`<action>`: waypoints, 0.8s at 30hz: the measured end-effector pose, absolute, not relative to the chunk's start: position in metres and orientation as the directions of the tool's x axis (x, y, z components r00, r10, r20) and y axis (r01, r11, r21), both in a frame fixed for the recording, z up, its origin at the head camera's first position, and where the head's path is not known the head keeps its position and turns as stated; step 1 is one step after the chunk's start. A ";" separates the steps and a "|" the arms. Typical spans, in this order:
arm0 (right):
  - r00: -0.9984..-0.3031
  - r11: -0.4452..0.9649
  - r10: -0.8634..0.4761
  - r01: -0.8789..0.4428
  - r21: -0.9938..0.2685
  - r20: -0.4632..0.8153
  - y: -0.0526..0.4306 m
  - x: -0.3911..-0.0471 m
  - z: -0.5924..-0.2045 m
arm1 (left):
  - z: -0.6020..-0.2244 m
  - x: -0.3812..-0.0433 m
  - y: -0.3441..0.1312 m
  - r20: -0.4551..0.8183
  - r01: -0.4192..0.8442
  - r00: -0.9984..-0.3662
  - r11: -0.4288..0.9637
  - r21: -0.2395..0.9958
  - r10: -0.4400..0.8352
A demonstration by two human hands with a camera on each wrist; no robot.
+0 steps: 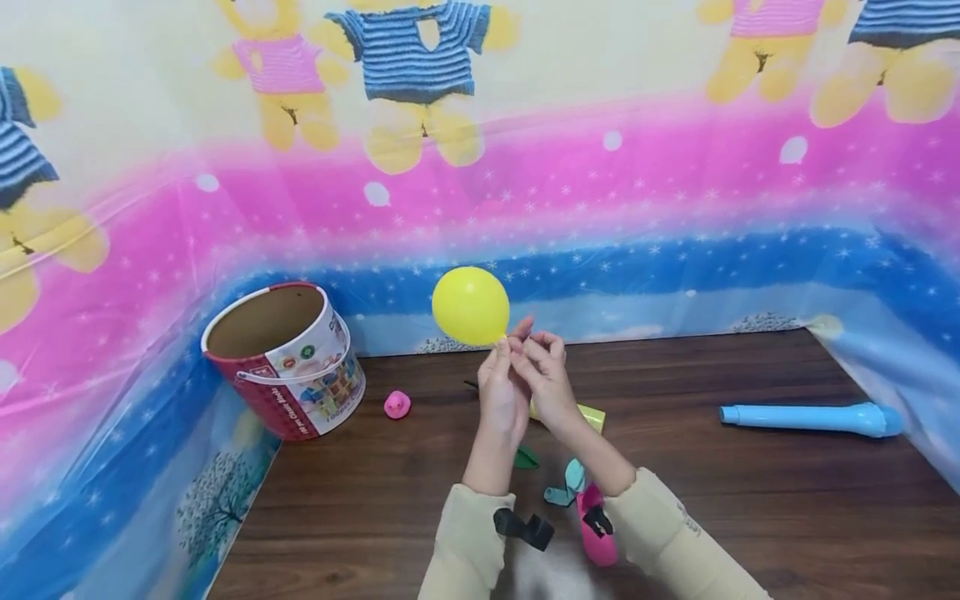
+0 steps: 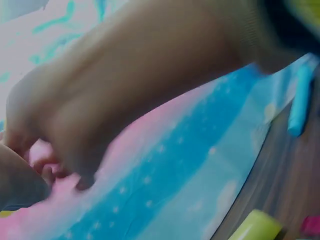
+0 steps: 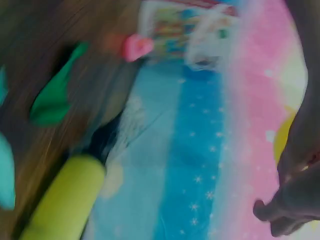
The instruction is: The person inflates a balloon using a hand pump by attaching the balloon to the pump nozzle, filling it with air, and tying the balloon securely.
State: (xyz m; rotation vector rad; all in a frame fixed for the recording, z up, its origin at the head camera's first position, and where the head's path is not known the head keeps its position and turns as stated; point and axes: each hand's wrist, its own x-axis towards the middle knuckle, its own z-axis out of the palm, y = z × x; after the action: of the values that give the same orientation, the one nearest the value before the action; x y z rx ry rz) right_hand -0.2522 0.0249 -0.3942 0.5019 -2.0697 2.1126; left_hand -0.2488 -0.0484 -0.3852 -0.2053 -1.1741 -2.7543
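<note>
A small inflated yellow balloon point(image 1: 471, 306) is held up over the table in the head view, its neck pointing down and to the right. My left hand point(image 1: 504, 398) pinches that neck between thumb and finger. Against it, my right hand point(image 1: 546, 375) has its fingertips at the same neck, curled in, with other fingers raised. The neck itself is mostly hidden by fingers. Beneath my wrists lie limp balloons: a green one point(image 3: 55, 95), a teal one point(image 1: 573, 479) and a pink one point(image 1: 598, 537). A yellow-green cylinder point(image 3: 67, 197) with a dark tip lies behind my right wrist.
On the left leans a red and white bucket point(image 1: 281, 400) with a handle, beside a small pink duck point(image 1: 397, 405). A light blue microphone-shaped stick point(image 1: 810, 419) lies at the right on the dark wooden table point(image 1: 675, 517). Printed cloth point(image 1: 675, 183) rises behind and at both sides.
</note>
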 end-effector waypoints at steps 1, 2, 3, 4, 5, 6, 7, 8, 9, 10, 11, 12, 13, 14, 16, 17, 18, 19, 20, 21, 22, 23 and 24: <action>-0.918 0.018 -0.127 -0.381 -0.925 0.376 0.025 -0.251 -0.398 | -0.386 -0.253 -0.053 0.145 0.164 -0.986 -0.683 0.712 -0.086; -0.894 0.083 -0.126 -0.441 -0.894 0.430 0.025 -0.250 -0.402 | -0.387 -0.257 -0.057 0.119 0.156 -0.988 -0.673 0.723 -0.101; -0.866 0.139 -0.131 -0.498 -0.856 0.483 0.025 -0.247 -0.408 | -0.388 -0.262 -0.063 0.094 0.145 -0.989 -0.668 0.730 -0.113; -0.836 0.178 -0.141 -0.549 -0.817 0.531 0.026 -0.244 -0.413 | -0.390 -0.267 -0.068 0.077 0.139 -0.989 -0.658 0.740 -0.123; -0.801 0.213 -0.151 -0.599 -0.772 0.580 0.026 -0.240 -0.419 | -0.392 -0.272 -0.073 0.061 0.135 -0.989 -0.654 0.744 -0.134; -0.767 0.244 -0.162 -0.641 -0.728 0.621 0.026 -0.235 -0.424 | -0.394 -0.276 -0.079 0.050 0.132 -0.989 -0.655 0.744 -0.142; -0.734 0.272 -0.170 -0.676 -0.684 0.657 0.027 -0.230 -0.428 | -0.396 -0.281 -0.084 0.043 0.135 -0.987 -0.648 0.749 -0.155; -0.701 0.294 -0.177 -0.707 -0.643 0.690 0.027 -0.226 -0.433 | -0.398 -0.285 -0.088 0.039 0.135 -0.986 -0.643 0.754 -0.161; -0.680 0.307 -0.185 -0.726 -0.615 0.710 0.028 -0.222 -0.436 | -0.399 -0.288 -0.092 0.036 0.133 -0.986 -0.643 0.755 -0.162; -0.667 0.316 -0.192 -0.736 -0.598 0.719 0.030 -0.219 -0.439 | -0.400 -0.290 -0.096 0.037 0.131 -0.987 -0.637 0.760 -0.159; -0.666 0.320 -0.196 -0.737 -0.595 0.720 0.033 -0.217 -0.441 | -0.401 -0.291 -0.099 0.039 0.127 -0.988 -0.636 0.761 -0.150; -0.685 0.318 -0.200 -0.722 -0.615 0.701 0.037 -0.216 -0.442 | -0.400 -0.291 -0.102 0.048 0.125 -0.989 -0.637 0.760 -0.138; -0.711 0.315 -0.198 -0.698 -0.643 0.675 0.042 -0.217 -0.443 | -0.399 -0.290 -0.103 0.053 0.119 -0.991 -0.636 0.763 -0.122; -0.742 0.310 -0.196 -0.667 -0.678 0.641 0.048 -0.220 -0.443 | -0.398 -0.288 -0.105 0.063 0.115 -0.993 -0.634 0.765 -0.103; -0.815 0.313 -0.180 -0.578 -0.754 0.550 0.062 -0.231 -0.443 | -0.393 -0.284 -0.106 0.091 0.110 -0.994 -0.625 0.772 -0.063; -0.845 0.312 -0.169 -0.534 -0.786 0.507 0.070 -0.239 -0.442 | -0.391 -0.282 -0.105 0.102 0.107 -0.994 -0.620 0.778 -0.044; -0.871 0.310 -0.160 -0.491 -0.814 0.465 0.078 -0.247 -0.442 | -0.388 -0.279 -0.105 0.107 0.102 -0.994 -0.609 0.787 -0.028; -0.887 0.308 -0.146 -0.462 -0.832 0.438 0.085 -0.256 -0.441 | -0.385 -0.277 -0.104 0.115 0.098 -0.993 -0.592 0.800 -0.008; -0.899 0.309 -0.136 -0.438 -0.844 0.416 0.092 -0.265 -0.441 | -0.384 -0.274 -0.102 0.122 0.094 -0.992 -0.576 0.812 0.010; -0.906 0.314 -0.126 -0.423 -0.850 0.404 0.098 -0.274 -0.440 | -0.382 -0.272 -0.101 0.126 0.090 -0.992 -0.562 0.822 0.025; -0.909 0.311 -0.118 -0.417 -0.854 0.400 0.103 -0.282 -0.439 | -0.382 -0.269 -0.099 0.128 0.086 -0.991 -0.548 0.832 0.039; -0.911 0.305 -0.109 -0.412 -0.859 0.399 0.107 -0.289 -0.438 | -0.381 -0.267 -0.097 0.131 0.082 -0.990 -0.533 0.842 0.054; -0.909 0.305 -0.099 -0.415 -0.857 0.404 0.110 -0.296 -0.437 | -0.382 -0.265 -0.095 0.132 0.080 -0.989 -0.520 0.851 0.065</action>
State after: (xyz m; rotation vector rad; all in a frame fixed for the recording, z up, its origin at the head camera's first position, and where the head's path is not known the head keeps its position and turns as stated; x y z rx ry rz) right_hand -0.2960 0.1101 -0.4373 0.4664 -2.2998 1.6389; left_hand -0.2653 -0.0954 -0.3816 -0.2317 -1.5358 -2.7214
